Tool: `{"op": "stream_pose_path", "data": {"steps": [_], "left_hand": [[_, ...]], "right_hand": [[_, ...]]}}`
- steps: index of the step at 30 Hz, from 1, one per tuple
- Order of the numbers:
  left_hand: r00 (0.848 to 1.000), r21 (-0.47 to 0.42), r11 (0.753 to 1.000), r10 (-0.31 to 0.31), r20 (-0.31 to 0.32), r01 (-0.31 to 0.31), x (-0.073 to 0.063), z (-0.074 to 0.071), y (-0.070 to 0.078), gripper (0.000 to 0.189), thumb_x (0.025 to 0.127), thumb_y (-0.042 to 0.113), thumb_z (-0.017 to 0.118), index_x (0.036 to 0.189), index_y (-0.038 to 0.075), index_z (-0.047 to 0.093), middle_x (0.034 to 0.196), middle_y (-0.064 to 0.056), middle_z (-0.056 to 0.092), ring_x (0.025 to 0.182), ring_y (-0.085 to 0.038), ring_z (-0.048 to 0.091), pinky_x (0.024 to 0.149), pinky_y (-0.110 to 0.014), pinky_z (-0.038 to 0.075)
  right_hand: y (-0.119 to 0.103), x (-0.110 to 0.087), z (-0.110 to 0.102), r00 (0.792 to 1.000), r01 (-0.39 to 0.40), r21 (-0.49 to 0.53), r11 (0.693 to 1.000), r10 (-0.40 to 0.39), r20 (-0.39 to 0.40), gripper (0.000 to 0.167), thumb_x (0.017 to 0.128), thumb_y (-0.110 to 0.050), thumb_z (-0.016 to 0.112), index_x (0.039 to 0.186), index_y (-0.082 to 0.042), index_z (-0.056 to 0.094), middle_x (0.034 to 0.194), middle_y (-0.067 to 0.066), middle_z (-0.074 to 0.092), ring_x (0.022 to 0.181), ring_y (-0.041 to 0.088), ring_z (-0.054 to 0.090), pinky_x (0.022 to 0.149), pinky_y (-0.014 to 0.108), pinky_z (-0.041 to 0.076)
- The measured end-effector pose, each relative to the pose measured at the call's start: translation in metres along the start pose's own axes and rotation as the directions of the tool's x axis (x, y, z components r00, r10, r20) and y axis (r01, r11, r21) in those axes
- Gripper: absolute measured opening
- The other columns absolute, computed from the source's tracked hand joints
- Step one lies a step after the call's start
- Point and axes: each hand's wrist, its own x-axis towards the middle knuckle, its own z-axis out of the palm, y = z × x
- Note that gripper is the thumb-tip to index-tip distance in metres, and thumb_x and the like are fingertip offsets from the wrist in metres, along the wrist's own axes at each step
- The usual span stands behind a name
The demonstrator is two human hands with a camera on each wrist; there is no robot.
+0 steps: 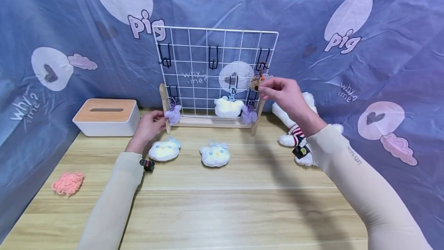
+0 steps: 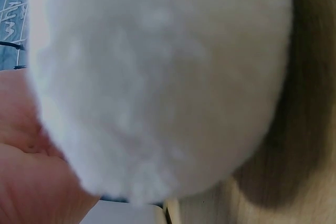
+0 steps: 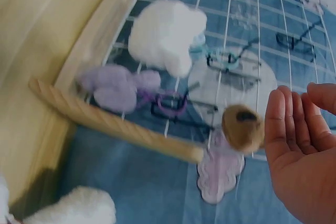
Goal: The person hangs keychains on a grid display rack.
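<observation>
A white wire grid rack [image 1: 215,30] with black hooks stands on the table in a wooden base. My left hand [image 1: 147,128] is at its lower left, fingertips right at the edge of a purple plush charm [image 1: 173,115]. A white plush [image 2: 163,82] fills most of the left wrist view and hides those fingertips. Up at the right, my right hand [image 1: 286,93] reaches to a brown plush charm [image 1: 256,84] hanging from a hook. In the right wrist view its fingers [image 3: 283,124] are nearly straight beside the brown charm, thumb apart. Another purple charm [image 1: 249,115] and a white plush charm [image 1: 228,107] hang lower.
Two white plush charms with rings, one on the left [image 1: 164,150] and one in the middle [image 1: 215,154], lie before the rack. At the left are a tissue box [image 1: 107,120] and pink yarn [image 1: 68,183]. A white stuffed toy [image 1: 288,140] lies under my right forearm.
</observation>
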Motion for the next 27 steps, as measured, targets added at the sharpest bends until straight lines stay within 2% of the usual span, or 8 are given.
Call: {"op": "stream_pose_path", "data": {"steps": [5,10,16,23,27], "left_hand": [[1.0,0.001,1.0,-0.002,0.005,0.002,0.0,0.0,-0.001,0.044,0.116,0.016,0.061,0.149,-0.012,0.061,0.13,-0.033,0.069,0.115,-0.045,0.077,0.09,-0.021,0.072],[1.0,0.0,1.0,-0.004,0.005,0.004,0.001,0.0,-0.001,0.043,0.116,0.016,0.061,0.149,-0.011,0.061,0.131,-0.032,0.068,0.114,-0.043,0.077,0.093,-0.025,0.073],[1.0,-0.009,1.0,-0.002,0.001,0.003,0.002,-0.001,-0.002,0.043,0.115,0.014,0.06,0.149,-0.011,0.061,0.13,-0.031,0.068,0.112,-0.037,0.077,0.096,-0.028,0.073],[1.0,-0.015,1.0,0.002,0.007,-0.002,0.004,-0.001,-0.007,0.043,0.116,0.015,0.06,0.15,-0.012,0.06,0.13,-0.031,0.067,0.111,-0.035,0.076,0.091,-0.021,0.072],[1.0,-0.026,1.0,0.007,0.008,-0.007,0.005,-0.001,-0.007,0.044,0.115,0.015,0.06,0.15,-0.012,0.06,0.131,-0.032,0.067,0.109,-0.031,0.076,0.086,-0.014,0.07]], "right_hand": [[0.004,-0.008,0.017,0.995,-0.012,-0.046,0.999,0.016,0.096,0.029,0.107,-0.012,0.076,0.127,0.009,0.075,0.101,-0.007,0.08,0.086,0.007,0.078,0.084,0.019,0.07],[0.012,-0.011,0.036,0.984,-0.03,-0.051,0.998,0.039,0.173,0.03,0.107,-0.011,0.076,0.126,0.011,0.074,0.092,-0.007,0.08,0.085,0.01,0.076,0.079,0.019,0.068],[0.018,-0.009,0.064,0.973,-0.052,-0.063,0.997,0.064,0.223,0.022,0.106,-0.012,0.078,0.122,0.004,0.078,0.095,-0.004,0.08,0.086,0.01,0.074,0.077,0.018,0.065],[0.025,-0.008,0.093,0.961,0.009,-0.117,0.993,0.024,0.277,0.018,0.104,-0.009,0.078,0.119,0.001,0.082,0.104,0.006,0.082,0.089,0.009,0.069,0.077,0.018,0.059],[0.035,-0.007,0.107,0.953,0.017,-0.128,0.992,0.023,0.303,0.02,0.103,-0.009,0.079,0.119,0.003,0.081,0.107,0.011,0.082,0.089,0.007,0.068,0.078,0.016,0.058]]}}
